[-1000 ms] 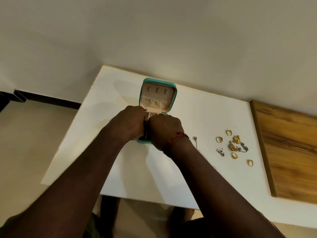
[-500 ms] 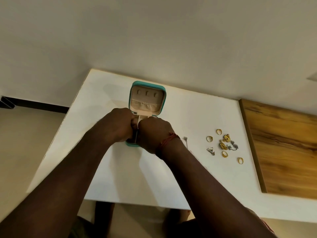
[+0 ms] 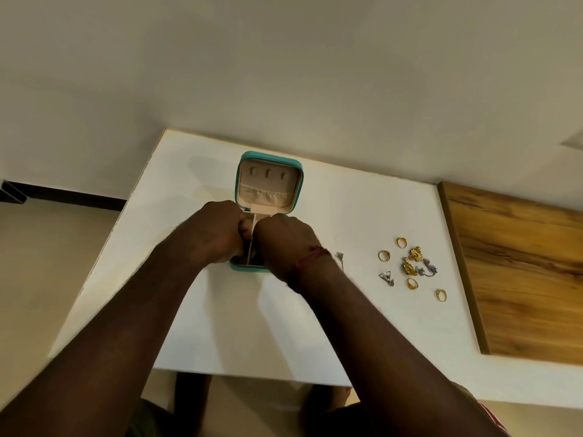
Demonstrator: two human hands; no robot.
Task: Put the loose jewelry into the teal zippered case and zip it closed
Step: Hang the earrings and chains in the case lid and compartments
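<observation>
The teal zippered case (image 3: 237, 184) lies open on the white table (image 3: 347, 200), its beige-lined lid folded back toward the wall. Both of my hands sit over the case's base with fingers curled. My left hand (image 3: 214, 234) covers the base's left side and my right hand (image 3: 284, 244) its right side, with a beige divider (image 3: 250, 241) showing between them. What the fingertips touch is hidden. The loose jewelry (image 3: 410, 266) lies to the right: several gold rings, gold earrings, silver pieces. One silver piece (image 3: 340, 256) lies beside my right wrist.
A wooden board (image 3: 520, 272) covers the table's right part, just beyond the jewelry. The wall runs along the table's far edge. The table's left edge (image 3: 126, 212) drops to the floor. My knees show under the near edge.
My hands stay curled over the case's base with little movement. The view has shifted, so the table and case sit slightly further left in the picture.
</observation>
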